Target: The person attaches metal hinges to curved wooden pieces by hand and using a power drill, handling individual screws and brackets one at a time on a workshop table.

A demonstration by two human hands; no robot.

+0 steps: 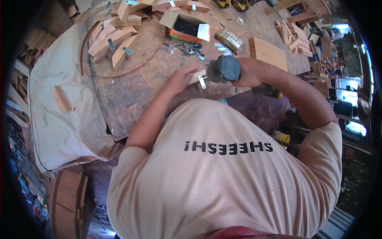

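My left hand (181, 81) is closed on the near end of a small pale wood piece (195, 77) at the table's front part. A silvery metal plate (202, 82) with rounded ends sits against that piece and sticks out toward me. My right hand (248, 72) grips a cordless drill (225, 68), whose dark grey battery end faces up. The drill body hides its tip and part of the wood. Just beyond lie loose black screws (191, 50) and several spare metal plates (224, 48).
An open cardboard box (186, 36) of black screws stands past my hands, beside a clear plastic packet (229, 40). Wood pieces (112, 40) with plates pile up at the far left. A flat board (268, 54) lies right. Yellow-black tools (234, 4) rest at the back.
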